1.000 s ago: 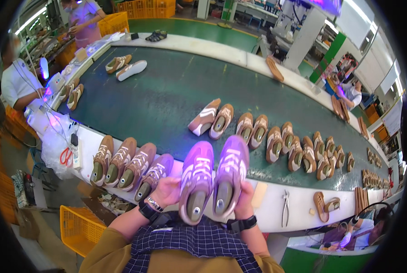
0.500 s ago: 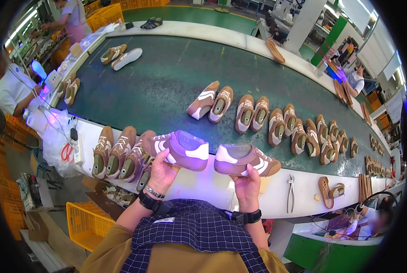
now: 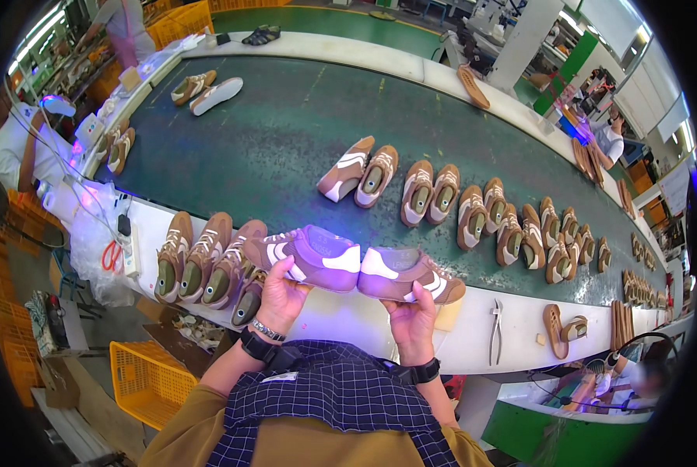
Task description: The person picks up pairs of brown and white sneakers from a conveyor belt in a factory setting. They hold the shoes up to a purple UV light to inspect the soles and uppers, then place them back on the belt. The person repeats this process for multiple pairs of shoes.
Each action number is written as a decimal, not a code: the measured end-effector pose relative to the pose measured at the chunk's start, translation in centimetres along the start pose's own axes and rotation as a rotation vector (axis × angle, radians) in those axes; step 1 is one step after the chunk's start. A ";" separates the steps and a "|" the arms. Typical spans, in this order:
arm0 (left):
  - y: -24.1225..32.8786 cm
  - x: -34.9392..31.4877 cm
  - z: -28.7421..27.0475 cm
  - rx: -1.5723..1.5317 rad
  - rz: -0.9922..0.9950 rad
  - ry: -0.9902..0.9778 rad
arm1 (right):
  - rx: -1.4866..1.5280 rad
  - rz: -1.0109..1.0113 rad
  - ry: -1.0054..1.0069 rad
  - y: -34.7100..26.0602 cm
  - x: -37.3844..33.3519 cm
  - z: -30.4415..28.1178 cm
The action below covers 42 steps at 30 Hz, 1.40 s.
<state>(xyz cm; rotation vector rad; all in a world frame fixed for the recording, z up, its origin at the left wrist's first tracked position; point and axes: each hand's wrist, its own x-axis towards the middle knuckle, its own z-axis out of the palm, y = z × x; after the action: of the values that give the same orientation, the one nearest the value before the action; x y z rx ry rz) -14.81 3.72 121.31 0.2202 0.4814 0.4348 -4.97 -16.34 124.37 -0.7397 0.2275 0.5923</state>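
The left hand [image 3: 282, 289] is clamped on a brown sneaker [image 3: 305, 255] with white side stripes, the right hand [image 3: 412, 317] on its mate [image 3: 409, 274]. Both shoes lie on their sides, heel to heel and touching, lit violet, raised over the white surface [image 3: 340, 317] edge beside a row of matching sneakers [image 3: 202, 258] near the green conveyor belt [image 3: 286, 140]
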 end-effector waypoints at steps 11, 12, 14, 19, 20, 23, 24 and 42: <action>-0.4 0.1 -0.4 -0.015 -0.018 -0.009 | 0.002 0.012 0.009 0.1 0.2 -1.0; -0.4 0.2 -0.4 -0.014 -0.023 -0.008 | 0.002 0.011 0.005 0.1 0.2 -1.0; -0.5 0.1 -0.4 -0.011 -0.030 -0.004 | 0.000 0.004 0.009 0.1 0.2 -1.0; -0.7 0.4 -0.9 0.002 -0.009 0.016 | 0.005 0.005 0.009 0.0 0.2 -1.0; -0.7 0.4 -1.0 0.004 -0.009 0.025 | 0.008 0.011 0.008 0.0 0.2 -1.1; -0.8 0.5 -1.2 0.004 0.007 0.013 | 0.000 0.014 0.005 -0.1 0.2 -1.2; -0.8 0.5 -1.1 0.003 0.009 0.025 | -0.005 0.013 0.004 -0.1 0.2 -1.2; -1.2 0.4 -0.9 0.018 -0.022 0.029 | -0.027 0.011 0.006 -0.3 0.4 -1.9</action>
<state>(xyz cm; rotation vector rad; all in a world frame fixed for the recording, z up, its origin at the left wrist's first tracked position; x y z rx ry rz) -14.52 2.96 120.02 0.2261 0.5161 0.4127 -4.47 -17.62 123.04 -0.7673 0.2298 0.6045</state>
